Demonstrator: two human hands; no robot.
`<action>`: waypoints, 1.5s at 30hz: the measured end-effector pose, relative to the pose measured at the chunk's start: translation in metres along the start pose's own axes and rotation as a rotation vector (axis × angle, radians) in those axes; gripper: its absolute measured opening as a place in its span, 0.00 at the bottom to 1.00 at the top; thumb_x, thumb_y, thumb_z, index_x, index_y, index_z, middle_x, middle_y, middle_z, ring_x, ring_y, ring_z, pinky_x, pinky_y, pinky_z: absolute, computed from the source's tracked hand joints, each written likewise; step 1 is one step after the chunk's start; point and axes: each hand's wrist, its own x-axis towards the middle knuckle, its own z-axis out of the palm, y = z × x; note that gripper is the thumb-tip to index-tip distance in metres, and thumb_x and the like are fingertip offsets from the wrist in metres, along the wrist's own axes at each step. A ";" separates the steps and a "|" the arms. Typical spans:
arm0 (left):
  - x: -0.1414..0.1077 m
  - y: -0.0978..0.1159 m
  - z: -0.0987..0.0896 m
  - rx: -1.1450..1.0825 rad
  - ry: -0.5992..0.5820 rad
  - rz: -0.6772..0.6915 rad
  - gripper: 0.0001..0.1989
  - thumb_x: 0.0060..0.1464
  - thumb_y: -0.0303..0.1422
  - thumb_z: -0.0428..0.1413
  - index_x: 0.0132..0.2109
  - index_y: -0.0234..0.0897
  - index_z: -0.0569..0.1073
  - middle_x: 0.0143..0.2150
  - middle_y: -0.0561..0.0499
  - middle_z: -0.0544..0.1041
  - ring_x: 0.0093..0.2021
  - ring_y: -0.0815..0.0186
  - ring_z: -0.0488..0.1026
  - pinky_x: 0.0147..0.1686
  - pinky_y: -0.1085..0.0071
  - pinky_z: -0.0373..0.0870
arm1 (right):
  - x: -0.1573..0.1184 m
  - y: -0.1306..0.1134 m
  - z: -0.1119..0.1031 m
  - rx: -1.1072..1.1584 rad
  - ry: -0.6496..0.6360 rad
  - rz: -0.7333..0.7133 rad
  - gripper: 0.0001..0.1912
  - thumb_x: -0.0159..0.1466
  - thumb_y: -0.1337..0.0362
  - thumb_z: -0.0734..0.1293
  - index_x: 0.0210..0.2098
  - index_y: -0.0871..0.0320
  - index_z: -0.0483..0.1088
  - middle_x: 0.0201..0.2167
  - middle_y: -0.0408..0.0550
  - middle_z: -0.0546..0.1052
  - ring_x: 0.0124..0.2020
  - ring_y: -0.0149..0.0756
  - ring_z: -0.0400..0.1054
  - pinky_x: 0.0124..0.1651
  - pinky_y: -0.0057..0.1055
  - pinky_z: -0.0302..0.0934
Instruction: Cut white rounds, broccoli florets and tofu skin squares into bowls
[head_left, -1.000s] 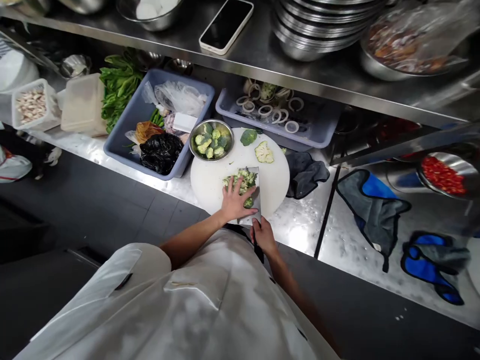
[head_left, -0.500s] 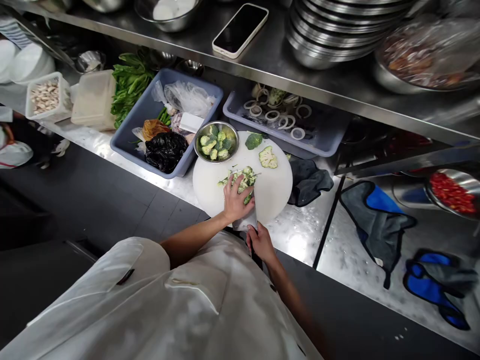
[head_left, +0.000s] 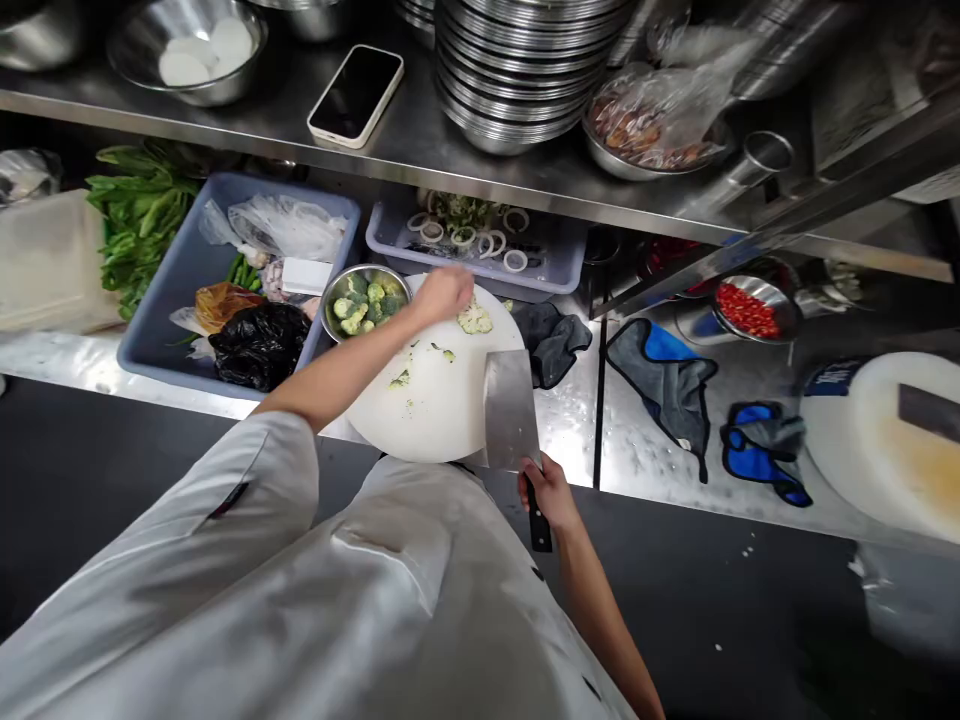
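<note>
My right hand (head_left: 553, 492) grips the black handle of a cleaver (head_left: 511, 410). Its broad blade lies over the right front edge of the round white cutting board (head_left: 450, 430). My left hand (head_left: 448, 292), slightly blurred, reaches over the back of the board with its fingers curled together. What they hold, if anything, is hidden. Just right of that hand rests a pale cut broccoli piece (head_left: 474, 318). A steel bowl (head_left: 327, 318) of broccoli florets (head_left: 364, 303) stands at the board's left edge. Small green crumbs (head_left: 401, 379) dot the board.
A blue-grey bin (head_left: 161, 320) with bags stands left. Behind the board, under the shelf (head_left: 420, 165), sits a tray (head_left: 559, 265) with onion rings and chopped greens. Grey cloths (head_left: 555, 345) lie right. Phone (head_left: 356, 95) and stacked steel bowls (head_left: 525, 90) sit on the shelf.
The chopped broccoli pile has left the board's middle, and more chopped green shows in the back tray. My left hand moved to the board's back; the cleaver shifted right. The view turned right.
</note>
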 end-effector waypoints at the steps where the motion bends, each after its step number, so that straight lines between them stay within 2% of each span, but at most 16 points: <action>1: -0.037 0.002 0.010 -0.002 -0.121 0.044 0.18 0.65 0.36 0.47 0.45 0.32 0.80 0.45 0.35 0.79 0.53 0.49 0.75 0.60 0.53 0.67 | 0.000 0.015 -0.005 0.002 0.035 0.006 0.26 0.62 0.37 0.67 0.32 0.52 0.58 0.17 0.33 0.66 0.13 0.28 0.59 0.15 0.26 0.55; 2: -0.074 0.003 0.020 0.003 -0.202 0.058 0.17 0.64 0.37 0.49 0.46 0.32 0.80 0.48 0.34 0.79 0.56 0.48 0.74 0.61 0.53 0.67 | 0.001 0.026 -0.009 -0.001 0.065 0.004 0.26 0.62 0.37 0.66 0.32 0.52 0.57 0.17 0.33 0.65 0.13 0.29 0.59 0.15 0.26 0.55; 3: -0.108 0.003 0.027 0.018 -0.195 0.019 0.18 0.63 0.38 0.50 0.49 0.32 0.80 0.53 0.33 0.78 0.61 0.45 0.71 0.64 0.50 0.65 | 0.004 0.032 -0.010 -0.008 0.087 -0.005 0.26 0.62 0.36 0.66 0.32 0.52 0.57 0.16 0.33 0.65 0.13 0.29 0.59 0.15 0.27 0.55; 6: -0.187 -0.003 0.039 0.046 -0.081 -0.163 0.24 0.62 0.42 0.52 0.59 0.32 0.76 0.65 0.32 0.71 0.70 0.41 0.62 0.70 0.45 0.57 | 0.020 0.024 -0.001 -0.075 0.088 -0.027 0.25 0.63 0.37 0.65 0.32 0.51 0.57 0.16 0.33 0.66 0.13 0.30 0.59 0.15 0.28 0.55; 11: -0.258 0.009 0.052 0.042 0.014 -0.315 0.32 0.62 0.45 0.55 0.67 0.30 0.68 0.69 0.30 0.66 0.73 0.43 0.59 0.72 0.44 0.56 | 0.062 -0.024 0.042 -0.247 -0.042 -0.068 0.18 0.67 0.46 0.63 0.32 0.51 0.59 0.15 0.34 0.66 0.12 0.31 0.60 0.16 0.28 0.56; 15: -0.266 0.038 0.075 0.126 0.116 -0.484 0.48 0.55 0.52 0.62 0.72 0.25 0.59 0.76 0.24 0.52 0.77 0.34 0.46 0.72 0.38 0.52 | 0.092 -0.047 0.069 -0.334 -0.203 -0.116 0.15 0.67 0.49 0.62 0.32 0.52 0.58 0.14 0.34 0.67 0.11 0.30 0.59 0.16 0.27 0.55; 21: -0.231 0.036 0.085 0.145 0.317 -0.807 0.38 0.67 0.46 0.50 0.73 0.23 0.56 0.76 0.22 0.51 0.78 0.37 0.45 0.70 0.39 0.53 | 0.107 -0.049 0.081 -0.420 -0.401 -0.110 0.16 0.65 0.48 0.63 0.32 0.52 0.58 0.13 0.33 0.66 0.11 0.29 0.58 0.16 0.27 0.55; 26: -0.238 0.024 0.085 -0.011 0.460 -0.794 0.32 0.70 0.42 0.45 0.71 0.25 0.59 0.76 0.27 0.55 0.78 0.46 0.49 0.73 0.43 0.52 | 0.088 -0.029 0.110 -0.447 -0.474 -0.070 0.16 0.64 0.47 0.63 0.33 0.51 0.57 0.14 0.31 0.65 0.11 0.29 0.58 0.14 0.25 0.54; 31: -0.257 0.037 0.088 -0.086 0.561 -0.781 0.30 0.72 0.43 0.38 0.71 0.30 0.61 0.75 0.33 0.58 0.78 0.51 0.51 0.75 0.47 0.52 | 0.061 -0.021 0.134 -0.410 -0.499 -0.081 0.17 0.64 0.46 0.62 0.32 0.50 0.58 0.15 0.31 0.65 0.11 0.28 0.57 0.14 0.25 0.53; 33: -0.238 0.045 0.082 -0.073 0.570 -0.736 0.31 0.72 0.43 0.37 0.72 0.30 0.60 0.75 0.33 0.58 0.78 0.52 0.50 0.75 0.48 0.52 | 0.050 -0.033 0.126 -0.408 -0.468 -0.136 0.16 0.66 0.47 0.62 0.32 0.51 0.59 0.15 0.32 0.65 0.12 0.28 0.58 0.14 0.25 0.54; 35: -0.187 0.044 0.065 -0.077 0.567 -0.617 0.29 0.72 0.42 0.38 0.72 0.31 0.61 0.75 0.35 0.58 0.78 0.54 0.50 0.76 0.51 0.51 | 0.037 -0.051 0.107 -0.392 -0.375 -0.191 0.15 0.67 0.48 0.62 0.33 0.51 0.60 0.15 0.33 0.65 0.12 0.29 0.59 0.15 0.26 0.55; 38: -0.062 0.022 0.020 -0.175 0.522 -0.424 0.24 0.72 0.37 0.44 0.67 0.30 0.66 0.72 0.35 0.63 0.76 0.55 0.55 0.75 0.55 0.51 | 0.012 -0.074 0.071 -0.289 -0.203 -0.201 0.17 0.68 0.46 0.62 0.34 0.52 0.60 0.16 0.34 0.66 0.12 0.29 0.59 0.16 0.26 0.56; 40: 0.026 -0.001 -0.014 -0.262 0.434 -0.426 0.19 0.69 0.32 0.49 0.60 0.24 0.71 0.66 0.29 0.70 0.72 0.52 0.63 0.72 0.54 0.54 | -0.006 -0.078 0.049 -0.204 -0.139 -0.186 0.19 0.68 0.43 0.62 0.34 0.51 0.58 0.18 0.35 0.67 0.13 0.30 0.60 0.16 0.27 0.56; 42: 0.089 -0.021 -0.042 -0.280 0.360 -0.501 0.12 0.66 0.27 0.52 0.50 0.22 0.75 0.58 0.28 0.76 0.67 0.48 0.68 0.70 0.51 0.55 | -0.024 -0.070 0.032 -0.172 -0.101 -0.170 0.21 0.69 0.42 0.62 0.33 0.51 0.58 0.18 0.36 0.67 0.14 0.31 0.61 0.17 0.28 0.57; 43: 0.106 -0.027 -0.051 -0.276 0.361 -0.526 0.09 0.64 0.25 0.53 0.45 0.23 0.76 0.54 0.30 0.78 0.65 0.49 0.70 0.69 0.51 0.56 | -0.031 -0.063 0.026 -0.186 -0.077 -0.164 0.21 0.69 0.41 0.61 0.33 0.51 0.58 0.18 0.37 0.67 0.14 0.32 0.61 0.18 0.29 0.57; 45: 0.108 -0.031 -0.061 -0.361 0.417 -0.527 0.06 0.62 0.23 0.53 0.37 0.29 0.75 0.44 0.37 0.80 0.56 0.54 0.76 0.63 0.57 0.65 | -0.039 -0.045 0.016 -0.284 -0.008 -0.174 0.20 0.69 0.43 0.60 0.33 0.51 0.59 0.17 0.38 0.66 0.14 0.33 0.60 0.19 0.30 0.56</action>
